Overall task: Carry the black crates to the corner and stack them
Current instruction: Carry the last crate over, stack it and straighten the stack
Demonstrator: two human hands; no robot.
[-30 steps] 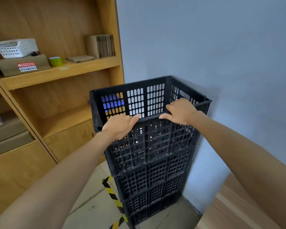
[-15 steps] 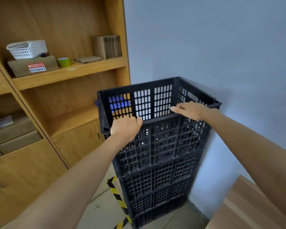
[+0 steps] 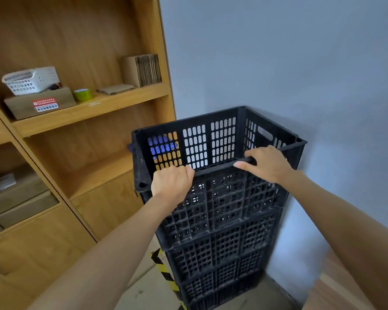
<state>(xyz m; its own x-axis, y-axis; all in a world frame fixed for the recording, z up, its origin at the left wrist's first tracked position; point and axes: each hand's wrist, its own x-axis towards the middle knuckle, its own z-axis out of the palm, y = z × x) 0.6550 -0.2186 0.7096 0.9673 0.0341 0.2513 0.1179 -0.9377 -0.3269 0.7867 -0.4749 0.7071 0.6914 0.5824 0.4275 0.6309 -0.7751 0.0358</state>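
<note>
A stack of black perforated crates (image 3: 222, 242) stands in the corner between the wooden shelf unit and the grey-blue wall. The top crate (image 3: 220, 139) is open and looks empty inside. My left hand (image 3: 171, 183) grips its near rim at the left, fingers curled over the edge. My right hand (image 3: 266, 164) holds the same rim at the right, fingers hooked over it and thumb pointing left along the outside. The lower crates are partly hidden by my forearms.
The wooden shelf unit (image 3: 92, 108) to the left carries a white basket (image 3: 30, 80), a cardboard box (image 3: 40, 104), a green tape roll (image 3: 83, 94) and folded cardboard (image 3: 143, 69). Yellow-black tape (image 3: 164, 271) marks the floor. A wooden surface (image 3: 336, 289) sits at the lower right.
The view has shifted, so the stack sits further right in the frame. My left hand's fingers have curled tighter over the rim; my right hand slid slightly along the rim.
</note>
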